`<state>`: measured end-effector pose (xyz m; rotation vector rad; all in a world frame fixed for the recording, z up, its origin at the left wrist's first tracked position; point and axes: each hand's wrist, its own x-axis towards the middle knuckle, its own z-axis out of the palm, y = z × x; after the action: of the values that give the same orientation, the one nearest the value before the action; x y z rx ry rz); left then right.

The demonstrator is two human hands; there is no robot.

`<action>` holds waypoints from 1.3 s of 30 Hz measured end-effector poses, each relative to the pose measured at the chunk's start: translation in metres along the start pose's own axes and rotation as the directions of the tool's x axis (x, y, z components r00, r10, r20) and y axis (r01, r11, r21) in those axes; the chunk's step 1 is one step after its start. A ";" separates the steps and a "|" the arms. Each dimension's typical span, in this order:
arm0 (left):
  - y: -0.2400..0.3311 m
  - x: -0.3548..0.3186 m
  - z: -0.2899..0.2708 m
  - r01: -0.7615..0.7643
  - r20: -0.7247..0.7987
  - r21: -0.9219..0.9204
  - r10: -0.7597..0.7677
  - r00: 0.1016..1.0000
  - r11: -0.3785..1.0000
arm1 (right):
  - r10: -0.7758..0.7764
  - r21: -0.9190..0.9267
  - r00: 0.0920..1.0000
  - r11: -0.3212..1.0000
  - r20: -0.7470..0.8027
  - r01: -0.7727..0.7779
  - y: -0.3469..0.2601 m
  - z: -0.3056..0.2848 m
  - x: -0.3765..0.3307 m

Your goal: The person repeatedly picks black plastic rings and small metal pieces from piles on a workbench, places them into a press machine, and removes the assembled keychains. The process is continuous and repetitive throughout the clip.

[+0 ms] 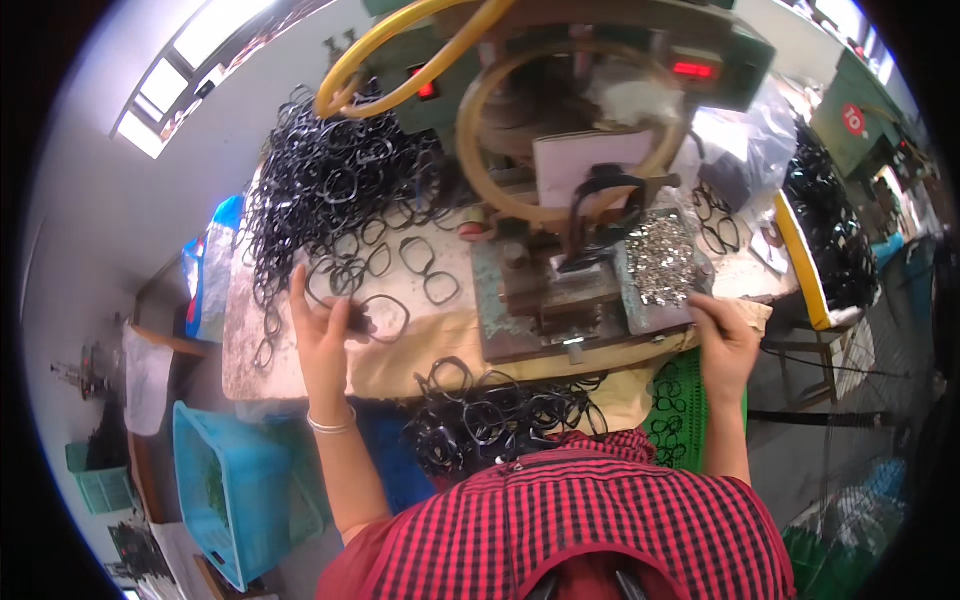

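Left hand (325,325): partly open, index stretched out, thumb well apart from it. One black loop (408,320) sat right at the thumb; couldn't tell if it touched. More single loops (440,288) lay flat on the worktable (265,350), ahead and to the right of that hand. Big tangled loop pile (340,170) was just beyond its fingertips.

Right hand (727,350): thumb and index drawn together at the near right corner of the grey tray (645,322). Couldn't tell whether it pinched a piece. Small shiny metal pieces (660,258) were heaped in the tray, just ahead and left of that hand. Green press (740,60) stood between the hands, farther forward. Second loop bunch (480,410) was between the forearms, nearer the body. Turquoise crate (215,510) was below and left of the left hand.
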<state>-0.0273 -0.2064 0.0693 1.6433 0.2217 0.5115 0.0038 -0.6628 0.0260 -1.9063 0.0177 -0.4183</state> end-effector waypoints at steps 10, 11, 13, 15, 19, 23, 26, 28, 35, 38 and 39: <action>-0.026 -0.019 0.075 0.050 -0.073 -0.225 -0.068 0.995 0.973 | -0.039 0.519 0.991 0.854 0.129 -0.034 -0.035 0.113 0.048; -0.034 -0.020 0.074 0.026 -0.086 -0.203 -0.044 0.995 0.979 | -0.012 0.555 0.990 0.829 0.142 -0.069 -0.038 0.113 0.047; -0.041 -0.016 0.076 -0.036 -0.111 -0.162 0.019 0.994 0.986 | 0.017 0.615 0.984 0.779 0.178 -0.124 -0.045 0.112 0.044; -0.026 -0.006 0.085 -0.222 -0.163 -0.100 0.204 0.965 0.970 | 0.044 0.628 0.976 0.759 0.213 -0.171 -0.052 0.111 0.046; 0.071 -0.014 0.117 -0.549 -0.040 -0.234 0.556 0.830 0.802 | 0.115 0.696 0.933 0.636 0.342 -0.334 -0.078 0.111 0.041; 0.096 -0.001 0.138 -0.482 0.031 -0.227 0.501 0.865 0.847 | 0.177 0.722 0.943 0.607 0.282 -0.330 -0.093 0.114 0.031; 0.101 -0.026 0.131 -0.492 0.134 -0.148 0.511 0.849 0.858 | 0.057 0.645 0.944 0.717 0.325 -0.266 -0.103 0.089 0.017; 0.091 -0.037 0.131 -0.439 0.274 -0.098 0.448 0.851 0.893 | -0.168 0.327 0.932 0.943 0.321 0.058 -0.081 0.067 0.034; 0.085 -0.030 0.186 -0.405 0.323 -0.068 0.404 0.856 0.912 | -0.413 -0.658 0.910 0.677 0.032 0.330 0.037 0.056 0.057; 0.089 -0.028 0.183 -0.414 0.310 0.017 0.389 0.868 0.910 | -0.349 -0.454 0.937 0.832 0.017 0.319 0.032 0.065 0.073; 0.090 -0.029 0.183 -0.421 0.315 0.050 0.386 0.867 0.906 | -0.387 -0.422 0.922 0.837 -0.008 0.348 0.028 0.064 0.075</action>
<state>0.0161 -0.3952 0.1395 1.8681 -0.3348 0.5628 0.0983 -0.6310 0.0015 -2.3149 -0.2211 -0.8196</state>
